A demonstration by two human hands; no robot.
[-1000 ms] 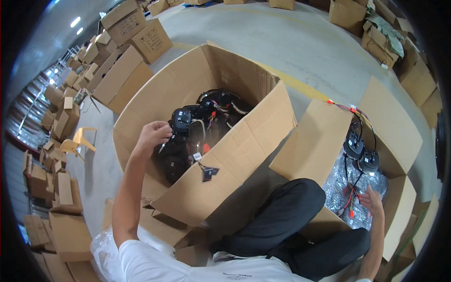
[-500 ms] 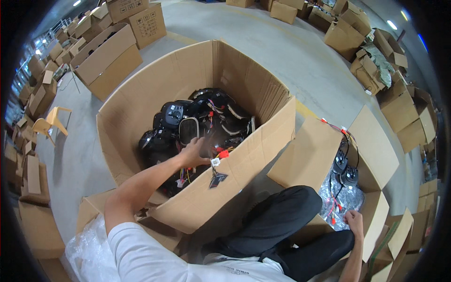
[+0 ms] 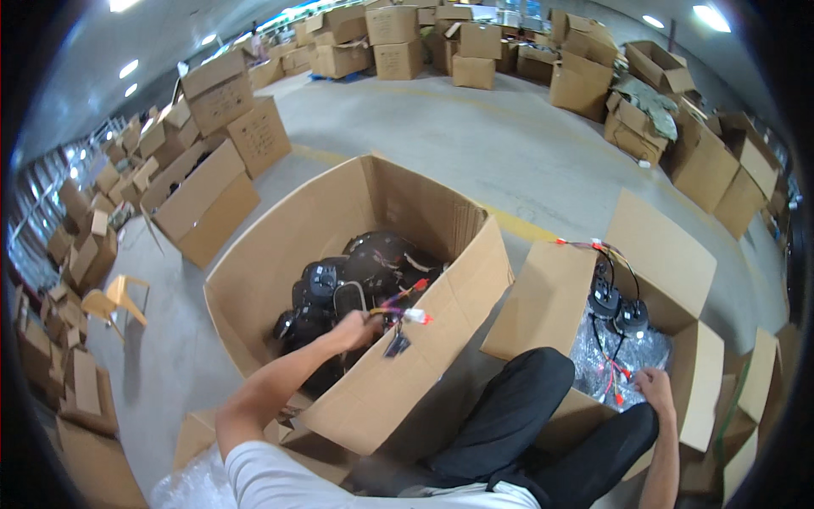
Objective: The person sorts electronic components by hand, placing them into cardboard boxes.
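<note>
My left hand [image 3: 354,331] is closed around a bundle of coloured wires [image 3: 390,308] at the near wall of the large open cardboard box [image 3: 445,356]. White and red plugs stick out from the bundle, and a small dark tag [image 3: 396,343] hangs over the box's outer side. Inside lie several black plastic parts [image 3: 373,254], partly hidden by my arm. My right hand [image 3: 655,387], fingers curled, is beside red connectors [image 3: 619,397] in the smaller carton; what it holds, if anything, is hidden. Black round units [image 3: 632,316] with cables rest there on bubble wrap [image 3: 585,352].
The smaller carton's flaps [image 3: 543,297] stand spread beside the large box. My bent knees [image 3: 538,382] are between the two. A yellow chair [image 3: 127,297] stands at left. Stacked cartons [image 3: 397,51] line the far side, and clear plastic wrap [image 3: 199,482] lies at lower left.
The view has tilted up, showing more of the far stacks. My left hand has closed on the wires, and their plugs have risen above the box edge. My right hand stays by the connectors.
</note>
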